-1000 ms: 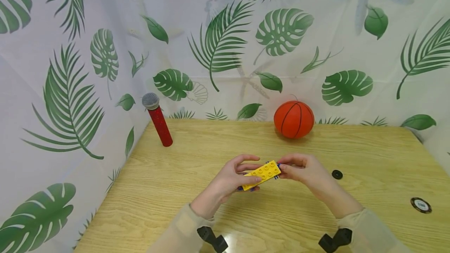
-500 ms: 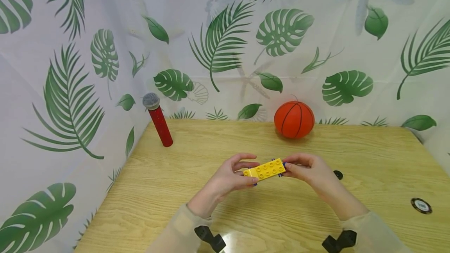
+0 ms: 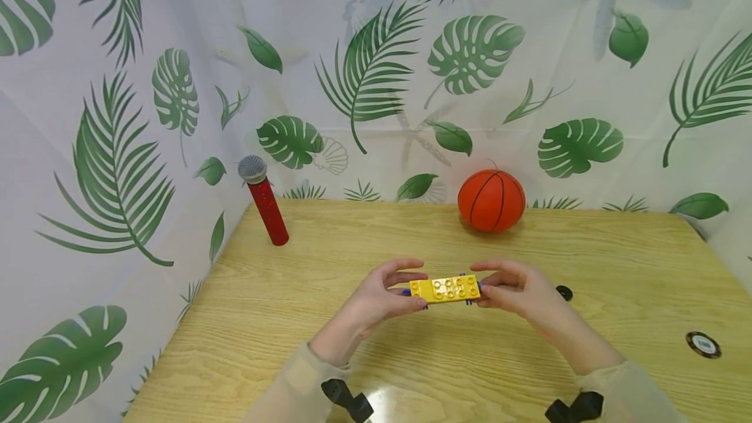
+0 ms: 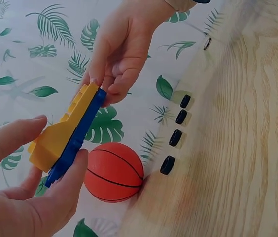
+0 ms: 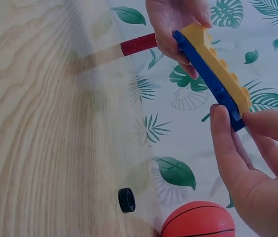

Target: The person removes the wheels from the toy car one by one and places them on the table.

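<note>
A toy brick vehicle body (image 3: pixel 444 289), yellow and studded on top with a blue base, is held level above the table between both hands. My left hand (image 3: pixel 380 294) pinches its left end, thumb at the near side. At the opposite end, my right hand (image 3: pixel 519 290) holds the blue tip between thumb and fingers. Seen from the left wrist, the yellow part (image 4: pixel 60 136) slopes up toward my left fingers, with the blue base (image 4: pixel 77 140) beneath. In the right wrist view, the right fingertips touch the body's lower end (image 5: pixel 237 118).
Several small black wheels (image 4: pixel 168 165) stand in a row on the wooden table (image 3: pixel 264 331); one wheel (image 3: pixel 564 292) shows behind my right wrist. A round black-rimmed disc (image 3: pixel 704 344) lies farther right. A red microphone (image 3: pixel 269 211) and an orange toy basketball (image 3: pixel 492 201) stand toward the back.
The toy body has turned from a slant to nearly level across the view. My right hand has shifted slightly right, and the left thumb has slid off its top toward the near edge.
</note>
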Available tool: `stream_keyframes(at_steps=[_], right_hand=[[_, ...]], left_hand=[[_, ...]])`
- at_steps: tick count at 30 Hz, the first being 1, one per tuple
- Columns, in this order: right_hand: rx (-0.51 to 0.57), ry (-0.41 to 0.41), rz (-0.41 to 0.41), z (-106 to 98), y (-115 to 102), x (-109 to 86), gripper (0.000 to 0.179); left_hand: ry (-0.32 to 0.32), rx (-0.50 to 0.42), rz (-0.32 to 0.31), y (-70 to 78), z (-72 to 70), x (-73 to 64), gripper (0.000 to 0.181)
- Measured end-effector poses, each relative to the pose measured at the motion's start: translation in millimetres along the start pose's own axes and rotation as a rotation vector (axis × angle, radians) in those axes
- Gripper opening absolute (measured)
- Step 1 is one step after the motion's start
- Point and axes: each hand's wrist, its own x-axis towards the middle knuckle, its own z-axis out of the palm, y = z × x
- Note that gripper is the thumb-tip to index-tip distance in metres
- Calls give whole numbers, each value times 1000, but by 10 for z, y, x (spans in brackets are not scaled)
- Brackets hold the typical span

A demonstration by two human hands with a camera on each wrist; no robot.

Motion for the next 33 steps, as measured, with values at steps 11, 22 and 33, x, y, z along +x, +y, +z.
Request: stream_keyframes(at_steps=[11,22,33], right_hand=[[-77,-104,56,27,124,3,44],[-147,-69,175,81,236,10,39],[-155,-64,208,96,350,23,35]], left_hand=[[51,44,-49,-151,-76,53,45],[88,80,-96,-253,-107,103,38],[52,112,-108,-362,-121,116,43]])
